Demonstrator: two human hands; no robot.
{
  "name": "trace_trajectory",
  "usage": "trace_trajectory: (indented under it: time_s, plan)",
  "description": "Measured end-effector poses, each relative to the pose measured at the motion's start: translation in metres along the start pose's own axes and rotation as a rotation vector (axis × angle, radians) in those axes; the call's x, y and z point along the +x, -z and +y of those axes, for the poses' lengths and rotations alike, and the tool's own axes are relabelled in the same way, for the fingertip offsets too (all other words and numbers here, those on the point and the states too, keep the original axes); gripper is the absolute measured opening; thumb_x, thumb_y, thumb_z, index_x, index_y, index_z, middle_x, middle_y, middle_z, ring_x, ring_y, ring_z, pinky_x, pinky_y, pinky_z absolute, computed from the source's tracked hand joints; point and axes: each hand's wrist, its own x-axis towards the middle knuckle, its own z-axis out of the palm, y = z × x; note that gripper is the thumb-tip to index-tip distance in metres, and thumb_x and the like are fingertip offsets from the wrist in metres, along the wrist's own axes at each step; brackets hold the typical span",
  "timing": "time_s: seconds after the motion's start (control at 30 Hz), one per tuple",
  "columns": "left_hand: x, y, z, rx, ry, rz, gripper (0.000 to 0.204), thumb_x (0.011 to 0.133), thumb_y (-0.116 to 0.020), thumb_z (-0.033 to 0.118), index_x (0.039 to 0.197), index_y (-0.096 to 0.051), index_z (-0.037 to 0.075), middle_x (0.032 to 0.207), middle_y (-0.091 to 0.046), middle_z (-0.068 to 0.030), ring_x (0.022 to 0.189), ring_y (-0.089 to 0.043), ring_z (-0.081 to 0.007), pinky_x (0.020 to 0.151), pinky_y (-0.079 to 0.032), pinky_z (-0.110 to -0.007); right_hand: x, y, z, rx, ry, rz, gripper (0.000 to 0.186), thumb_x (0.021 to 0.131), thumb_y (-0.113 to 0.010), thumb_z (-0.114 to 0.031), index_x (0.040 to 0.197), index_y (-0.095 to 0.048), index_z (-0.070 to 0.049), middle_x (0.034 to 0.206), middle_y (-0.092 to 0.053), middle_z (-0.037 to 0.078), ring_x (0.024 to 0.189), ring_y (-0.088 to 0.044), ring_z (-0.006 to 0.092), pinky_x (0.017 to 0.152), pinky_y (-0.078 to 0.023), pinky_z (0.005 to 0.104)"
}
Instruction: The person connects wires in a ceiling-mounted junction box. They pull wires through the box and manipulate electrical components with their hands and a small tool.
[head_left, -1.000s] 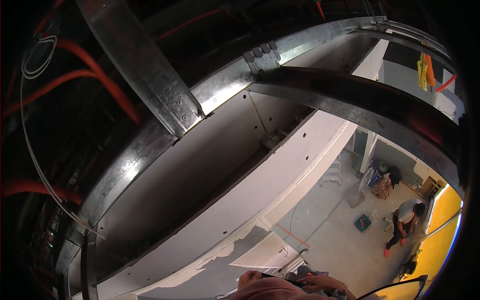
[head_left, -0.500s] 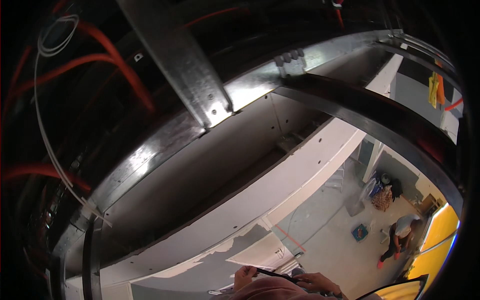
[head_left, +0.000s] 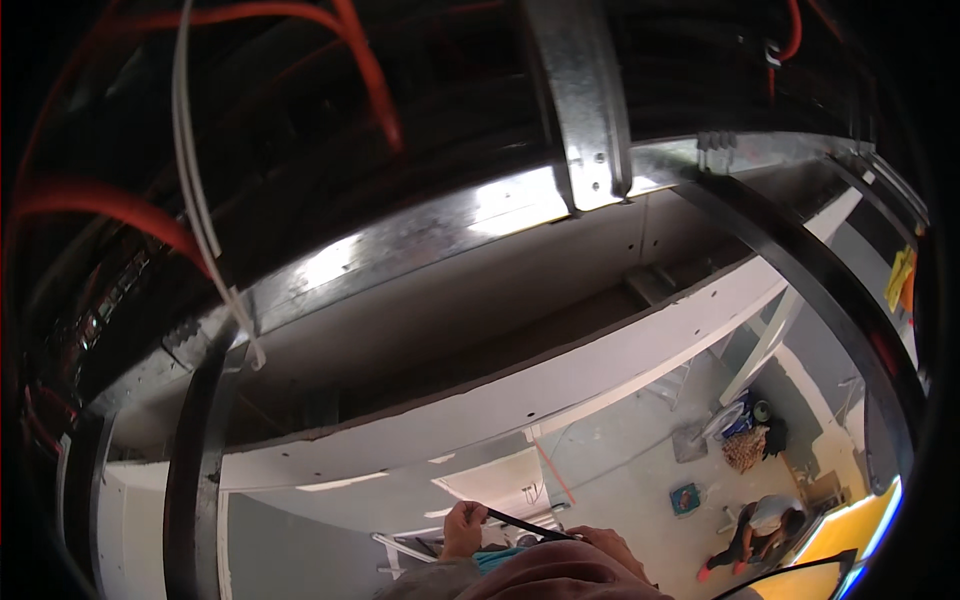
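Observation:
Low in the view, my left hand (head_left: 463,528) is closed around one end of a thin black strap (head_left: 525,524). The strap runs straight to the right, toward the fingers of my right hand (head_left: 612,552), which are bent at its other end. Part of my right hand and the strap's far end are covered by a pinkish rounded shape (head_left: 560,575) at the lower edge. A bit of turquoise cloth (head_left: 495,559) shows between the hands.
Above and ahead run a shiny metal channel (head_left: 400,245), dark metal studs (head_left: 200,450) and a white board ledge (head_left: 480,395). Red conduits (head_left: 120,205) and white cables (head_left: 195,170) hang at left. Far below, a person (head_left: 755,530) crouches near a blue-green box (head_left: 685,498).
The view has turned, so the metal frame sits farther right and more level. My hands have shifted slightly left and still hold the strap. The person below bends lower.

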Motion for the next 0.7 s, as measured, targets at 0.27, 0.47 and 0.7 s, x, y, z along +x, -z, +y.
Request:
trace_trajectory:
  time_s: [0.27,0.47,0.7]
  plan:
    - [-0.009,0.001,-0.010,-0.131,-0.052,0.053,0.012,0.095,-0.070,0.009,0.096,-0.066,-0.002,0.082,-0.071,-0.0069,0.076,-0.065,-0.0124,0.071,-0.053,-0.028,0.020,-0.010,0.023,-0.243,0.029,0.019,0.032,0.094,-0.061,-0.043,0.116,-0.074,-0.023,0.092,-0.076,0.010,0.092,-0.072,0.0325,0.083,-0.055,0.0442]
    - [-0.014,0.000,-0.011,-0.127,-0.066,0.085,0.010,0.095,-0.070,0.007,0.096,-0.065,-0.002,0.082,-0.071,-0.0061,0.076,-0.064,-0.0117,0.069,-0.052,-0.027,0.031,-0.003,0.038,-0.319,0.048,0.016,0.034,0.092,-0.064,-0.048,0.111,-0.076,-0.023,0.090,-0.077,0.007,0.090,-0.073,0.0313,0.081,-0.056,0.0424]
    - [-0.011,0.006,0.004,-0.188,-0.086,0.140,0.010,0.095,-0.068,0.007,0.097,-0.065,-0.002,0.082,-0.070,-0.0054,0.074,-0.064,-0.0111,0.069,-0.052,-0.026,0.032,0.011,0.028,-0.275,0.076,-0.039,0.035,0.092,-0.062,-0.047,0.114,-0.075,-0.023,0.092,-0.077,0.006,0.092,-0.073,0.0281,0.085,-0.056,0.0393]
